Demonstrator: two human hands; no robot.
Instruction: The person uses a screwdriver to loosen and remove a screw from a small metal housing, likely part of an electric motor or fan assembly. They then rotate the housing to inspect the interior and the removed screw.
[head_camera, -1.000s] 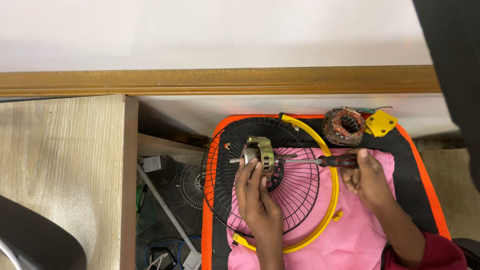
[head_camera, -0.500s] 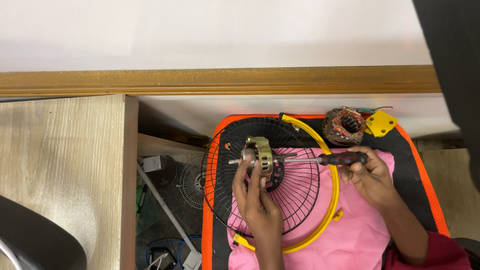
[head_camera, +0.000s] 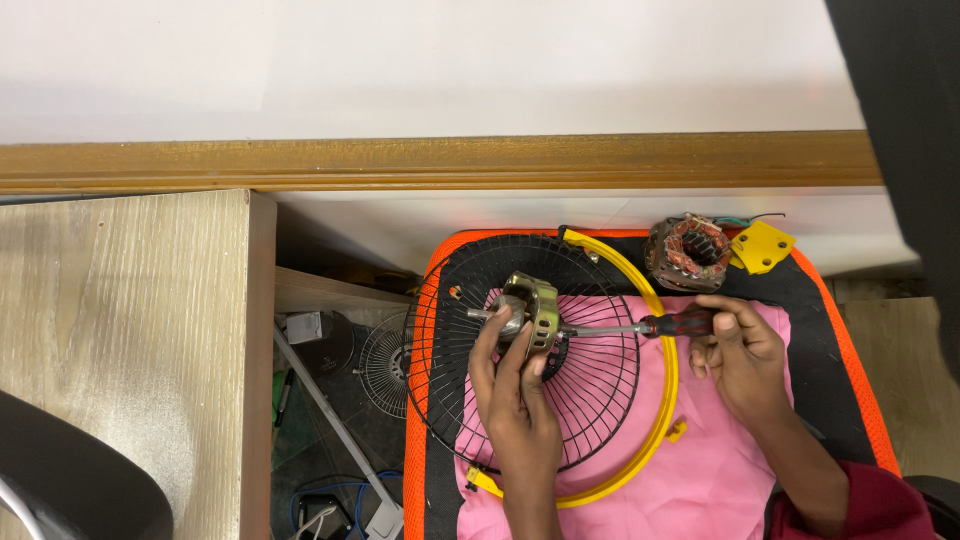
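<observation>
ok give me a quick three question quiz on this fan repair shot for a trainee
1. True or false: the right hand holds a screwdriver by its handle.
2. What does the left hand steady over the fan guard? A) a metal motor bracket B) a hammer C) a fan blade
3. Fill in: the copper-wound stator sits beside a ____ plastic piece.

Key:
1. True; the tip points at the motor bracket.
2. A
3. yellow
</observation>
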